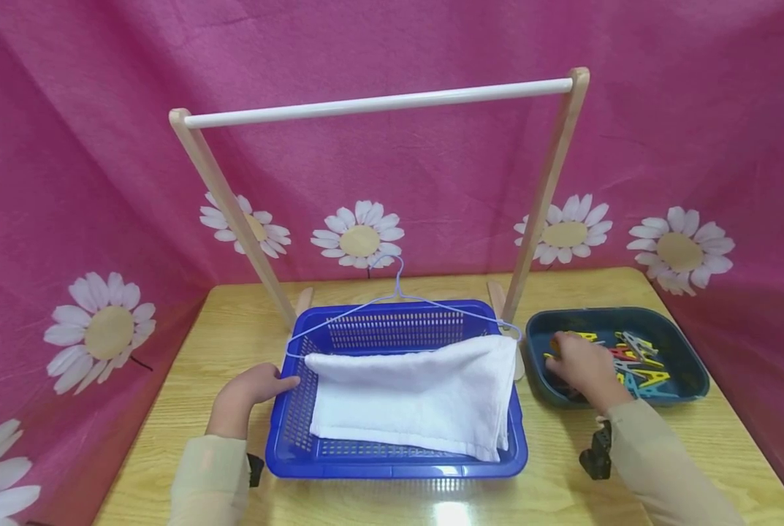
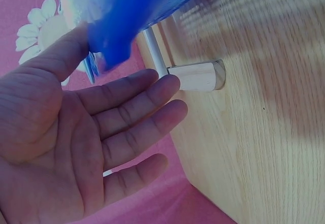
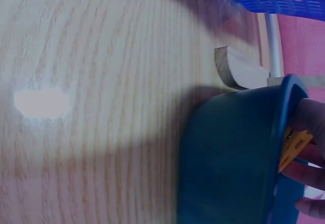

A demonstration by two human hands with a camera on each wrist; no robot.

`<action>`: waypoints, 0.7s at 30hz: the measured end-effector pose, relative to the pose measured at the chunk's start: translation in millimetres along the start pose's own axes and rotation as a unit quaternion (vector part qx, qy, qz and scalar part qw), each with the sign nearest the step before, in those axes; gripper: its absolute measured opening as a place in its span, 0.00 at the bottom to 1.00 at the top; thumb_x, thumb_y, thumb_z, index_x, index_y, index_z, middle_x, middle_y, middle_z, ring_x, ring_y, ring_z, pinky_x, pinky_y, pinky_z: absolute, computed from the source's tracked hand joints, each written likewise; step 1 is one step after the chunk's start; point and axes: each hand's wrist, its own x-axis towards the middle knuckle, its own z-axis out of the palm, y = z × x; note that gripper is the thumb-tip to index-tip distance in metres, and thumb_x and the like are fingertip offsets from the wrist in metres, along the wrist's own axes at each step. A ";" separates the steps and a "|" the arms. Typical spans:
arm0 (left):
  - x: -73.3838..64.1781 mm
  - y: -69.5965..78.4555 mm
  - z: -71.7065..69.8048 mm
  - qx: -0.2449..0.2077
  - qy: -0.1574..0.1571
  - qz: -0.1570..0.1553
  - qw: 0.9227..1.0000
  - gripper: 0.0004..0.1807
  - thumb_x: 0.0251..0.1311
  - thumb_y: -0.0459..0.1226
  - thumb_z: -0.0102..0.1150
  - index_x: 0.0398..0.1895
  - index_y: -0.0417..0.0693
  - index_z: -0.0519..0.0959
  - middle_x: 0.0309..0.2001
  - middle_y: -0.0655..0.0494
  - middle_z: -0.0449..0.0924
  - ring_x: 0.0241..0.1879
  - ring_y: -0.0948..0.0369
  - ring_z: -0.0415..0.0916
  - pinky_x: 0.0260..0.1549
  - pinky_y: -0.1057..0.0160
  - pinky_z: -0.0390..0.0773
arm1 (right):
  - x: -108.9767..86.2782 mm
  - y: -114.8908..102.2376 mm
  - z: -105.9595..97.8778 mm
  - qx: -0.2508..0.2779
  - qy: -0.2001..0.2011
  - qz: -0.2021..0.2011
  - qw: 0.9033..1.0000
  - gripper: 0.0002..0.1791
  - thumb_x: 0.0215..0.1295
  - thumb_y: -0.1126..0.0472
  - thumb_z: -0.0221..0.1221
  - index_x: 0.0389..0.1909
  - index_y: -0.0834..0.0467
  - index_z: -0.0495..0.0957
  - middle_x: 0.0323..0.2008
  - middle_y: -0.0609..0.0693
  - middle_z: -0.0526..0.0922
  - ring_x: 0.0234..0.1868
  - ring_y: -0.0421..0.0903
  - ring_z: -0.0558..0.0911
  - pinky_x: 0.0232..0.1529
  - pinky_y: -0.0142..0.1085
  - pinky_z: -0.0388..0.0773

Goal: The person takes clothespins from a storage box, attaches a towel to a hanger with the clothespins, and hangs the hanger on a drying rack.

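Note:
A white towel (image 1: 411, 398) hangs folded over a light-blue wire hanger (image 1: 348, 310), both resting across a blue plastic basket (image 1: 392, 467). At the basket's left rim is my left hand (image 1: 250, 391), fingers extended and thumb on the edge. The left wrist view shows that palm (image 2: 45, 132) with fingers spread. My right hand (image 1: 585, 365) reaches into a dark teal tub (image 1: 684, 343) of clothespins (image 1: 651, 376). In the right wrist view, its thumb and fingers pinch a yellow-orange clothespin (image 3: 294, 148) just inside the tub wall.
Behind the basket stands a rack with wooden posts (image 1: 549, 190) and a white crossbar (image 1: 378, 104). Its wooden foot (image 2: 198, 75) lies on the table (image 1: 174, 438). Pink cloth (image 1: 378, 44) with daisies hangs at the back and sides.

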 end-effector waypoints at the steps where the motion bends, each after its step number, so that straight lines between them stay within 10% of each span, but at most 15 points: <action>1: -0.5 0.6 -0.2 0.000 -0.001 -0.002 1.000 0.29 0.60 0.47 0.50 0.47 0.24 0.70 0.39 0.37 0.76 0.41 0.45 0.73 0.41 0.46 0.72 | -0.1 -0.4 -1.2 0.003 0.008 -0.001 1.000 0.28 0.52 0.55 0.62 0.47 0.71 0.70 0.35 0.64 0.76 0.27 0.51 0.74 0.32 0.52 0.74; 21: -0.6 4.2 1.2 0.010 0.015 0.009 1.000 0.26 0.60 0.45 0.51 0.45 0.26 0.71 0.36 0.42 0.77 0.39 0.47 0.74 0.41 0.47 0.72 | -12.1 -14.5 -35.5 0.097 0.116 0.007 0.988 0.27 0.51 0.56 0.62 0.49 0.68 0.69 0.41 0.66 0.75 0.38 0.59 0.75 0.35 0.54 0.73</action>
